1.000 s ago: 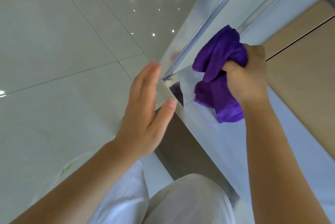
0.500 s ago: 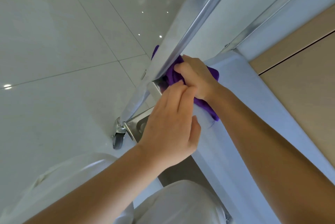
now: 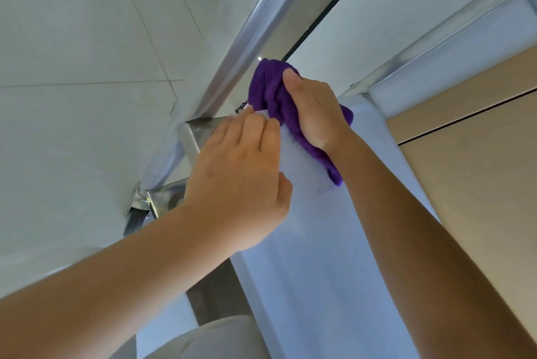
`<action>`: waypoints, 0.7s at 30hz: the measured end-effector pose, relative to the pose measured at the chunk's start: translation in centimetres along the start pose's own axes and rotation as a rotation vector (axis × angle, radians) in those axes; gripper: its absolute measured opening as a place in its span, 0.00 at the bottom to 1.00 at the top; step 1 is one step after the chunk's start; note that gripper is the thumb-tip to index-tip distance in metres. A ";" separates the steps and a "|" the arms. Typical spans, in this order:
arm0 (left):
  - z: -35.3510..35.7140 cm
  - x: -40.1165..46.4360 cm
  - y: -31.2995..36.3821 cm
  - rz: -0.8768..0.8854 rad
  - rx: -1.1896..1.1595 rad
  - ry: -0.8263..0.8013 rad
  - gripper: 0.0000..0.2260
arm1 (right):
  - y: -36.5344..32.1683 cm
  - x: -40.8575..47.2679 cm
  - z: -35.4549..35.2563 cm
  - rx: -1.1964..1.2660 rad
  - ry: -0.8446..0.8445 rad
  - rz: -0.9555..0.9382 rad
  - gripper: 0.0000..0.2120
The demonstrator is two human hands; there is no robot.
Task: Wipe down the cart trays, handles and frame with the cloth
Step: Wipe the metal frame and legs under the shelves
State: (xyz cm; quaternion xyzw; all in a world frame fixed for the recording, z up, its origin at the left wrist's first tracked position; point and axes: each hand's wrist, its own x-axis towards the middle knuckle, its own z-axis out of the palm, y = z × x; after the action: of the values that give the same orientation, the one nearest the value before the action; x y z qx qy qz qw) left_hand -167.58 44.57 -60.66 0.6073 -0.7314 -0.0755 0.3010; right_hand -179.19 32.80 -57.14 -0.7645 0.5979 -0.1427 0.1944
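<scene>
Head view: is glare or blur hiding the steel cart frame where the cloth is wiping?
Head view: the polished steel cart frame shows bright streaky reflections, with soft edges; wide-angle bending slants its rails. The bunched purple cloth and the right hand gripping it look reasonably sharp, as does the left hand.

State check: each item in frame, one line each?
purple cloth: bunched, held against the cart tray near its corner.
right hand: grips the cloth, pressing it on the tray.
left hand: fingers straight, resting on the tray edge.
cart tray: bare, cloth at its far corner.
caster wheel: on the floor.
</scene>
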 end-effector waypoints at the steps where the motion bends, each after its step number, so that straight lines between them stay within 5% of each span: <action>1: -0.1 0.1 0.0 -0.003 0.008 -0.012 0.25 | 0.4 0.2 -0.3 -0.008 0.006 0.001 0.24; 21: 0.2 0.2 0.2 -0.047 -0.033 -0.001 0.26 | 8.7 6.8 -5.7 -0.385 0.038 0.397 0.20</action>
State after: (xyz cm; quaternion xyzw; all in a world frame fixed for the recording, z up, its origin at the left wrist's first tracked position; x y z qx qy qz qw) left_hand -167.87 44.38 -60.70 0.6193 -0.7156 -0.0947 0.3088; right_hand -187.63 23.68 -56.27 -0.6524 0.7557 0.0004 0.0583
